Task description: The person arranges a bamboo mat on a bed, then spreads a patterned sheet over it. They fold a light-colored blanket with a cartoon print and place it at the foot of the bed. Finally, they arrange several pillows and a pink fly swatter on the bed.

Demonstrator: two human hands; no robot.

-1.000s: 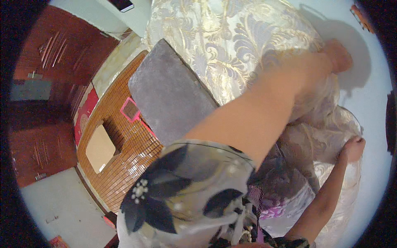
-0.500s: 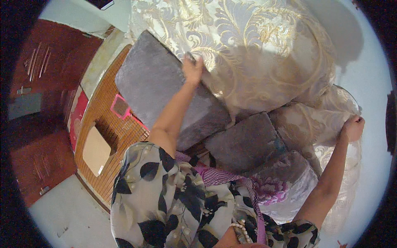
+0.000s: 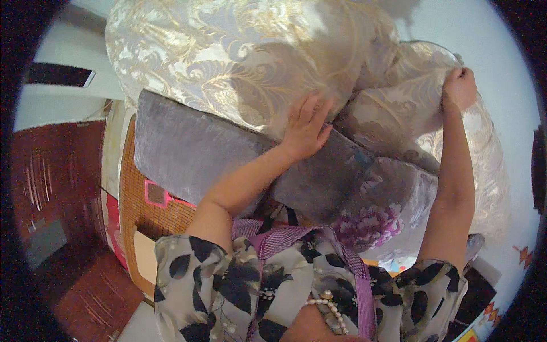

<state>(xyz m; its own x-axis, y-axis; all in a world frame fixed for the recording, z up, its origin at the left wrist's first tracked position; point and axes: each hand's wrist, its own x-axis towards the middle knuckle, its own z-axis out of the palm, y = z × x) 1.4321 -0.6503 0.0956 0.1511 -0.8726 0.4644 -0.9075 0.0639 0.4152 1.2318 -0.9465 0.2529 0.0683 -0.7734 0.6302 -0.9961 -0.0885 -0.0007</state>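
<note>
A large puffy quilt [image 3: 228, 62] in cream and silver-grey with gold leaf scrolls fills the far side. My left hand [image 3: 307, 128] rests open on its near edge, with fingers spread and slightly blurred. Off to the right, the closed fingers of my right hand [image 3: 459, 88] grip the edge of a smaller fold of the same patterned cloth, close to the wall. Below the quilt lies a thick grey plush blanket [image 3: 188, 145], folded, with a purple flower [image 3: 370, 225] on its near right part. My left forearm crosses over the blanket.
A brown slatted mat [image 3: 134, 194] lies under the blanket on the left, with a pink-framed item [image 3: 155, 194] and a tan board [image 3: 145, 256] on it. Dark red wooden furniture [image 3: 57, 176] stands farther left. A pale wall [image 3: 490, 114] borders the right side.
My left hand has left the grey blanket's upper edge and moved right onto the quilt, its fingers opening. My right hand keeps its grip. The view has shifted, and the blanket's left part looks flatter.
</note>
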